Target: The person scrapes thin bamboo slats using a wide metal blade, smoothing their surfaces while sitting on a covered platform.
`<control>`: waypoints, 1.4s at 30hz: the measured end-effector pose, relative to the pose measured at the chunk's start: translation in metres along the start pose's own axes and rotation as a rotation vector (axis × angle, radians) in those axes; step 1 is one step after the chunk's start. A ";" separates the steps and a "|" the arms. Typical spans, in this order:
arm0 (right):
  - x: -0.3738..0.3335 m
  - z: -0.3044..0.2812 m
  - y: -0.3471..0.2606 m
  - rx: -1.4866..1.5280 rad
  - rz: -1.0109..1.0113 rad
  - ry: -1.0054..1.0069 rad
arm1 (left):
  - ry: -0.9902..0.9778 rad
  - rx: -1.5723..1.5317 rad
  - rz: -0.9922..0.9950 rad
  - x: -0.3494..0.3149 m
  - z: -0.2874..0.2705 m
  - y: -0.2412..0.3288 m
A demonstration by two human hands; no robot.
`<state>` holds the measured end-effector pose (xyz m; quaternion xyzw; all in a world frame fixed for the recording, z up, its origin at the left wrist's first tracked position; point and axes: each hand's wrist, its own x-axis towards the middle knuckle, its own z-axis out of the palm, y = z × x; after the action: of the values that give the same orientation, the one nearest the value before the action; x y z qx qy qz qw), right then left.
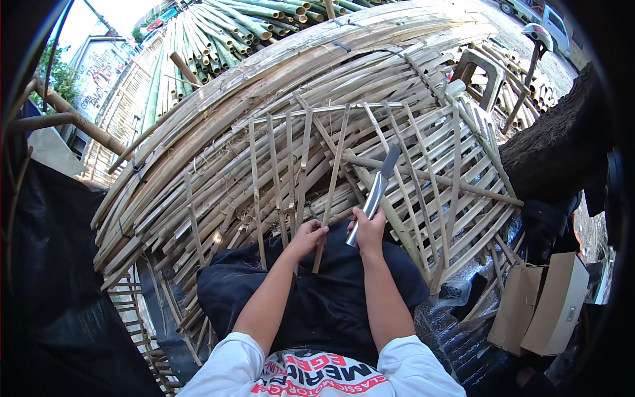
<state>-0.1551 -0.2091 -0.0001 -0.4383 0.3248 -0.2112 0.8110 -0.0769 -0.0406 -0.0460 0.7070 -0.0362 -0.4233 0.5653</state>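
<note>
My left hand (307, 236) grips the lower part of a long thin bamboo strip (333, 177) that runs up and away from my lap. My right hand (368, 227) holds a large knife (376, 192) with a shiny metal handle and a broad dark blade; the blade points up and away, just right of the strip. Both hands rest above my dark-trousered lap (317, 291). Several more split bamboo strips (278, 172) stand fanned out in front of me.
A big heap of flat bamboo slats (218, 126) curves across the front. Green bamboo poles (218, 33) are stacked beyond it. A tree trunk (555, 145) rises at the right, open cardboard boxes (542, 304) lie at the lower right, and black sheeting (59, 278) hangs at the left.
</note>
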 end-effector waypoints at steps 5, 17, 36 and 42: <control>-0.024 -0.009 -0.025 0.028 -0.076 0.006 | -0.084 -0.180 0.146 -0.021 0.044 0.032; -0.092 -0.052 -0.054 -0.069 -0.326 0.049 | 0.437 0.577 0.482 -0.016 0.045 0.025; -0.076 -0.057 -0.018 -0.371 -0.366 0.031 | 0.309 -0.034 0.074 -0.051 -0.011 -0.017; -0.084 -0.048 -0.026 -0.689 -0.440 0.033 | 0.148 -0.292 0.092 -0.053 -0.011 -0.029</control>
<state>-0.2496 -0.1969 0.0312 -0.7399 0.2881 -0.2653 0.5470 -0.1161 0.0065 -0.0402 0.6441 0.0351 -0.3444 0.6821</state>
